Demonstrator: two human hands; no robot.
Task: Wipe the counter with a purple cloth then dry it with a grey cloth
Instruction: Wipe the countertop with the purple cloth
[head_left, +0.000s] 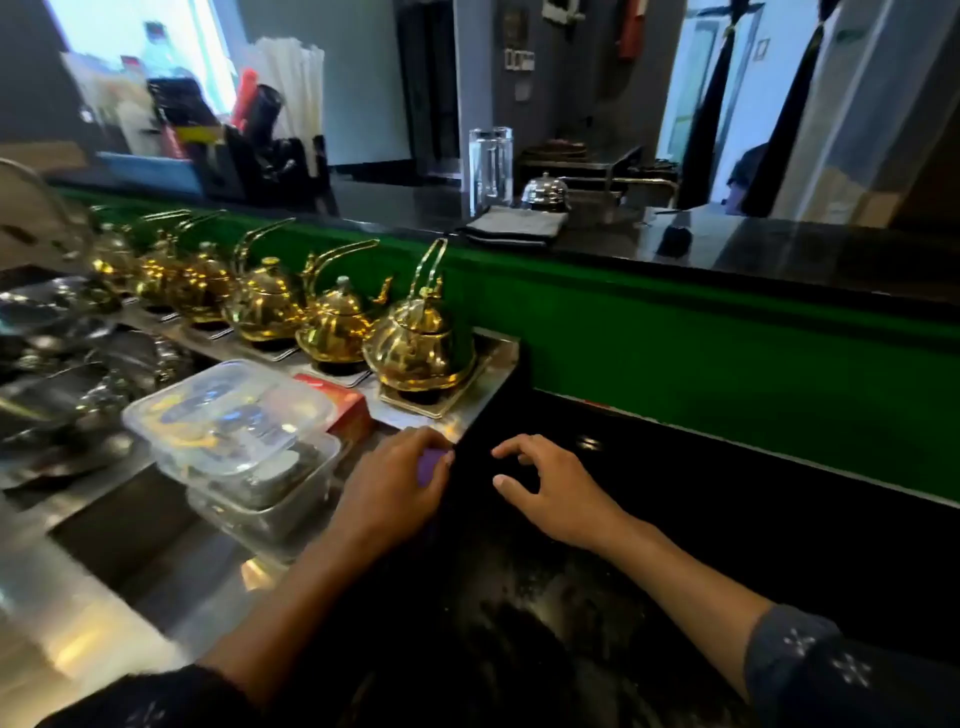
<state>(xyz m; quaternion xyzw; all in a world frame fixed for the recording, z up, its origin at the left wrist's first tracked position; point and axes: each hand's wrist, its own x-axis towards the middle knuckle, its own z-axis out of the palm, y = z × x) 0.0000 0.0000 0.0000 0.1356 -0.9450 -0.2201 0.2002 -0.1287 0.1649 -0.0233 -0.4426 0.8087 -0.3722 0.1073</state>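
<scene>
A black stone counter (649, 519) runs from the middle to the right below a green wall band. My left hand (395, 488) is closed around a purple cloth (431, 464) at the counter's left edge; only a small patch of purple shows between the fingers. Just to the right, my right hand (550, 488) hovers over the counter with its fingers spread and curled, holding nothing. A folded grey cloth (514, 224) lies on the higher bar top behind the green band.
A row of golden teapots (421, 348) stands on a steel shelf at left. Stacked clear plastic boxes (234, 415) and a red box (348, 402) sit beside my left hand. A glass (490, 166) and a silver bell (544, 193) stand near the grey cloth.
</scene>
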